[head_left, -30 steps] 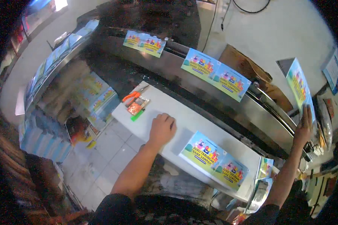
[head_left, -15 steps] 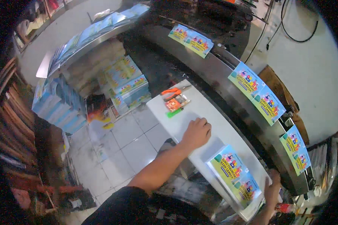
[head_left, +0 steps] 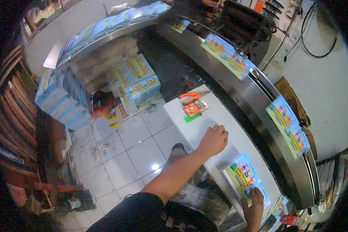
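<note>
Shifted onto the table's (head_left: 216, 116) stack of printed covers (head_left: 239, 176), the right hand's (head_left: 253, 207) fingers, slightly parted, touch its near end, partly covering it; grip unclear. Left hand (head_left: 214, 141) lies half-curled beyond, palm and any hold hidden.

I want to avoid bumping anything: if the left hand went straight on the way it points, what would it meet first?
Past the white tabletop's far edge, the left hand would probably meet the metal rail first, though depth there is hard to judge.
</note>
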The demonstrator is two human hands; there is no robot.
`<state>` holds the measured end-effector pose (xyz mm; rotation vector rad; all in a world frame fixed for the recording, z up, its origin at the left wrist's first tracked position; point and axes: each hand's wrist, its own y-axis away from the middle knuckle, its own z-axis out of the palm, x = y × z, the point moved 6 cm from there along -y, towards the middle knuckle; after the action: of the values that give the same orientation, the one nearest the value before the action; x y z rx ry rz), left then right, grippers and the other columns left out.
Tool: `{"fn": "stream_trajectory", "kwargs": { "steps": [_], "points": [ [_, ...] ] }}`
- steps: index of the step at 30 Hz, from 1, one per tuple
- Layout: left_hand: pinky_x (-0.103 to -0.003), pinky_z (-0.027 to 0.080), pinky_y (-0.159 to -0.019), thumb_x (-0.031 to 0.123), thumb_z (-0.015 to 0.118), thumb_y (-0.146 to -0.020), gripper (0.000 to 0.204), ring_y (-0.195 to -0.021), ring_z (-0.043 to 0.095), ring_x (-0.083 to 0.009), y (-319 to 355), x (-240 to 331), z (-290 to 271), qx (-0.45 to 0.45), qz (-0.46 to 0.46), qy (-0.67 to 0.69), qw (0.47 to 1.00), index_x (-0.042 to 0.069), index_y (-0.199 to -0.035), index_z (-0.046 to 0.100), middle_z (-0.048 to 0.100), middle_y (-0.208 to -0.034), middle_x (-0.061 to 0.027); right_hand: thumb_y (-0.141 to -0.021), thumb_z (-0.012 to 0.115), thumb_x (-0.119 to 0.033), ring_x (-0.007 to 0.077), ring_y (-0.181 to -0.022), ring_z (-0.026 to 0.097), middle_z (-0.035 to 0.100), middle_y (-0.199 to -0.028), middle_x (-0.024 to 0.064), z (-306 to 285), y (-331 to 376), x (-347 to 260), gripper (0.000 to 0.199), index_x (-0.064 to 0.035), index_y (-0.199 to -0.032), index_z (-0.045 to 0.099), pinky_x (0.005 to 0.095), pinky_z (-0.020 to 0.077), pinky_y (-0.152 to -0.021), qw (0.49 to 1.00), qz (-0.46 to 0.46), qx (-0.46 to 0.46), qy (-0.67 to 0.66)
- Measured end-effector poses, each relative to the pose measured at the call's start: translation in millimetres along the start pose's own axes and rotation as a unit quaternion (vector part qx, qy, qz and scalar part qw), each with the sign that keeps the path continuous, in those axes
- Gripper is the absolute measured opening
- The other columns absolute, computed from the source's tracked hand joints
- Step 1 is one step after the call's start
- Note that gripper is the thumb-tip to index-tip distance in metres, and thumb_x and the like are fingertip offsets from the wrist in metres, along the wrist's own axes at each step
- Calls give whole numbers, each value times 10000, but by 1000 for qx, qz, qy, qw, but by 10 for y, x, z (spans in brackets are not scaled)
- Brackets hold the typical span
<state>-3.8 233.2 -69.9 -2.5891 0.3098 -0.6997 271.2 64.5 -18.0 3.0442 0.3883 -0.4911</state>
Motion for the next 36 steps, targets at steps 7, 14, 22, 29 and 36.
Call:
{"fn": "stream_trajectory", "kwargs": {
  "steps": [7, 14, 22, 29, 36],
  "points": [
    [-438, 436, -802, 200, 616, -820, 174, -991, 530, -269, -45, 41, 45, -39, -6, -34, 999, 78, -936, 658, 548, -980, -90, -743, 771, -121, 410, -1245, 490, 518, -1346, 234, -239, -407, -194, 630, -8, -1312, 527, 437, 390, -1068, 1000, -15, 10, -3],
    [-425, 436, -814, 165, 569, -834, 160, -1012, 526, -277, 11, -30, 54, -25, -10, 47, 999, 61, -934, 639, 551, -1016, -106, -784, 734, -119, 423, -1139, 552, 568, -1236, 248, -699, -1451, -923, 565, -7, -1298, 528, 452, 448, -970, 986, -132, 68, 70],
    [-437, 446, -762, 197, 611, -814, 170, -948, 542, -288, 14, -24, 126, -4, -14, 65, 998, 74, -930, 628, 540, -960, -106, -786, 720, -83, 402, -1040, 614, 638, -1133, 224, -358, -1216, -1028, 386, 12, -1139, 599, 456, 488, -914, 989, -131, 58, -32],
    [-445, 451, -773, 216, 630, -814, 201, -962, 539, -289, 31, 46, 58, 14, -1, 33, 999, 66, -947, 639, 543, -979, -112, -810, 666, 23, 263, -798, 653, 663, -986, 187, -487, -639, -741, 283, 36, -1092, 636, 348, 521, -712, 994, -35, 98, -39],
    [-461, 462, -812, 230, 633, -831, 233, -997, 538, -296, 39, 41, 40, -13, 2, 23, 1000, 61, -989, 655, 553, -1013, -112, -764, 729, -27, 276, -847, 656, 663, -1006, 183, -505, -390, -524, 354, 22, -1103, 638, 380, 524, -744, 992, 35, 93, -77]
  ]
}}
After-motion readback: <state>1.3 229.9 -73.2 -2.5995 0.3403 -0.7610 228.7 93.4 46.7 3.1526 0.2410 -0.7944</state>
